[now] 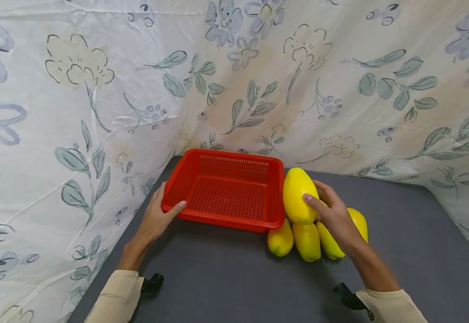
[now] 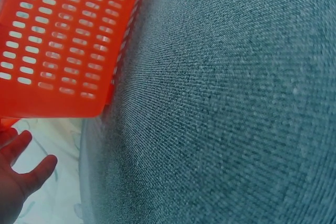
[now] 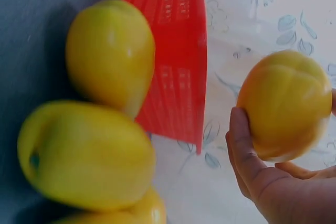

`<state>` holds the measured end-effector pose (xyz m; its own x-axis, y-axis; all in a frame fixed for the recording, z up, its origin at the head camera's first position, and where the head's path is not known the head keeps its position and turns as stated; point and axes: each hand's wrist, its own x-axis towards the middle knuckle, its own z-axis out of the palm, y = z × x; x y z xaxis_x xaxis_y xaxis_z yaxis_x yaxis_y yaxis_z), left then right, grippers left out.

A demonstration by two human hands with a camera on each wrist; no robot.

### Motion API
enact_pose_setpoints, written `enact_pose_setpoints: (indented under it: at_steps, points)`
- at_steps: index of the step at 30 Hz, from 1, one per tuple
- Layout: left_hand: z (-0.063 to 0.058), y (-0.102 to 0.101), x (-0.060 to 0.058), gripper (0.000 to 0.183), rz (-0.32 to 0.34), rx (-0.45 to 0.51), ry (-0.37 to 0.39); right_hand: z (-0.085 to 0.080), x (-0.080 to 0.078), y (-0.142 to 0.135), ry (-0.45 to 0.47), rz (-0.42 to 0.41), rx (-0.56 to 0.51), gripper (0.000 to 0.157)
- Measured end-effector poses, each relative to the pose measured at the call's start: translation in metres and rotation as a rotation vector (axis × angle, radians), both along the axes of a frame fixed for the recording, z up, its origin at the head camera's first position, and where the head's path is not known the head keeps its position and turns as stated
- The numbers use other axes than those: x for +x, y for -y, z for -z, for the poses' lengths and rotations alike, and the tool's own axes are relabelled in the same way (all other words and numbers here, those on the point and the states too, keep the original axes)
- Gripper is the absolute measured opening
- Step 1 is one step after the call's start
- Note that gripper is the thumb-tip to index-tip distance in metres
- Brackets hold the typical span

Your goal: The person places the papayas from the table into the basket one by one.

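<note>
My right hand (image 1: 335, 215) grips a smooth, oblong yellow fruit (image 1: 299, 197), thumb on the near side and fingers around the far side. In the right wrist view this held fruit (image 3: 286, 106) shows a faintly ridged end and is raised above the others. It is just beside the right rim of a red plastic basket (image 1: 226, 220). At the basket's front left corner is my left hand (image 1: 156, 217), thumb spread away from the fingers. In the left wrist view, fingertips (image 2: 20, 141) lie right at the basket's rim. Inside, the slotted basket floor is bare.
Several more yellow fruits (image 1: 307, 242) lie in a row on the dark grey table (image 1: 226, 278), close to the basket's front right corner. One yellow fruit (image 1: 358, 222) is partly behind the right hand. A flower-printed cloth (image 1: 250, 89) hangs behind and along the left.
</note>
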<state>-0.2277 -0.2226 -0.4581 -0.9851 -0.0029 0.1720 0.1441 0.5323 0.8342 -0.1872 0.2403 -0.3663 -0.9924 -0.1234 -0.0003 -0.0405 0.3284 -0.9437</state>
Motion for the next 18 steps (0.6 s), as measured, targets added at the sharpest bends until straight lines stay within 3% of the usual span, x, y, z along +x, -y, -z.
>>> enact_pose_setpoints:
  at_steps: [18]
  points:
    - [0.001, 0.005, -0.003, 0.101, 0.003, -0.01, -0.009, 0.002, -0.009, 0.047, 0.105, 0.03, -0.109, 0.092]
